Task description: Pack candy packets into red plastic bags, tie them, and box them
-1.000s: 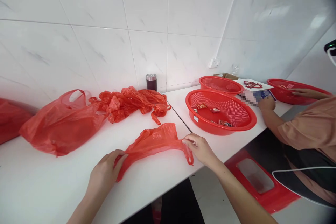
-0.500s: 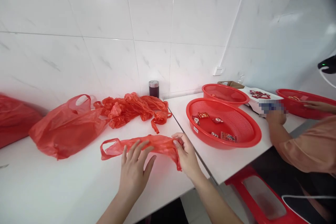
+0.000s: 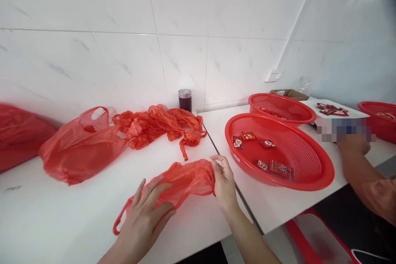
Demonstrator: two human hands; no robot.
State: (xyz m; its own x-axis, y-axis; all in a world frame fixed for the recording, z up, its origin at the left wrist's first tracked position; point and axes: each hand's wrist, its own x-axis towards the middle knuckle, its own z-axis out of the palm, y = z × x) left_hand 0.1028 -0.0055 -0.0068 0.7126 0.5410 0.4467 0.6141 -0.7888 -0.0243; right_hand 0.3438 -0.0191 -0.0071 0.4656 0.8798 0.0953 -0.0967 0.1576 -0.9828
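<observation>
A thin red plastic bag (image 3: 188, 179) is stretched out just over the white table in front of me. My right hand (image 3: 223, 179) pinches its right end between thumb and fingers. Over the bag's left part lies my left hand (image 3: 148, 210), fingers spread and resting on or close above the plastic; a handle loop sticks out to its left. Behind them is a heap of crumpled red bags (image 3: 154, 126). Left of the heap sits a fuller red bag (image 3: 83, 152) with its handle standing up.
Right of the table seam stands a red basket (image 3: 321, 177) with several small snack packets (image 3: 280, 168). Behind it are another red basket (image 3: 281, 99) and a white scale (image 3: 349, 111) bearing packets. A person's arm (image 3: 355, 161) reaches in there. A dark tumbler (image 3: 185, 101) stands by the wall.
The bag has opened out wider, its left handle coming down toward me. My left hand has moved left and nearer; my right hand keeps its pinch. The view has shifted.
</observation>
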